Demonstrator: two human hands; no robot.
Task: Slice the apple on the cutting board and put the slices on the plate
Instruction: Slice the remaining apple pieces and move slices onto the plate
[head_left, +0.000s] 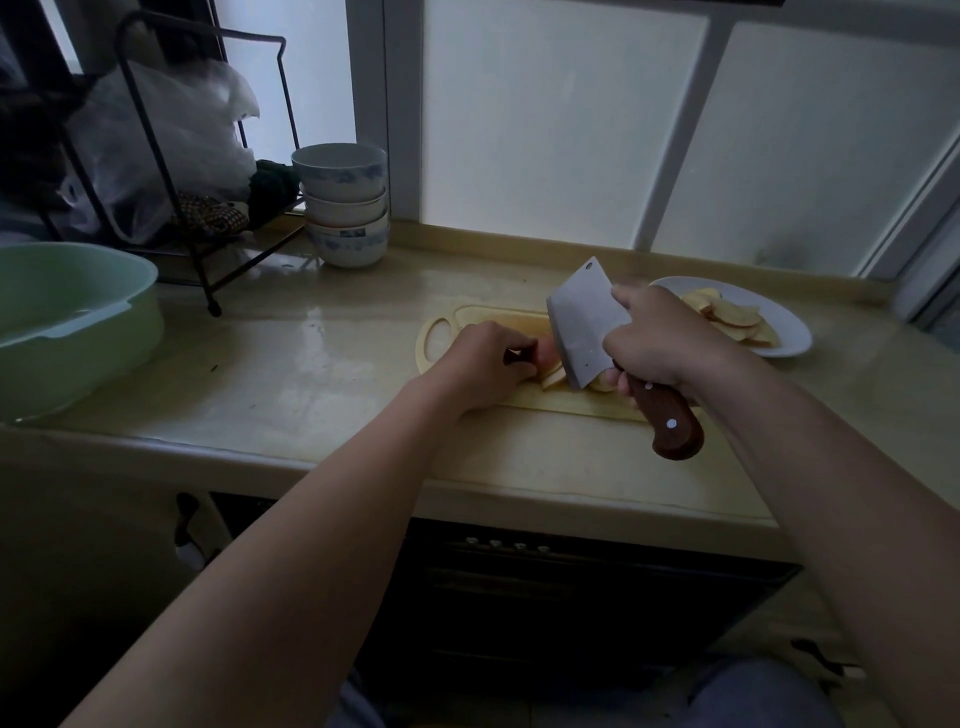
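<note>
A pale cutting board (441, 332) lies on the counter. On it my left hand (483, 364) grips a piece of red-skinned apple (546, 352). My right hand (660, 345) holds a cleaver (582, 322) by its brown wooden handle, the blade edge down beside the apple piece. Cut slices (555, 378) lie against the blade on the board. A white plate (789, 332) to the right of the board carries several apple slices (732, 317).
A stack of white-and-blue bowls (345, 208) stands at the back by the window. A green basin (72, 322) sits at the far left, and a black wire rack (208, 156) with plastic bags behind it. The counter edge runs just below the board.
</note>
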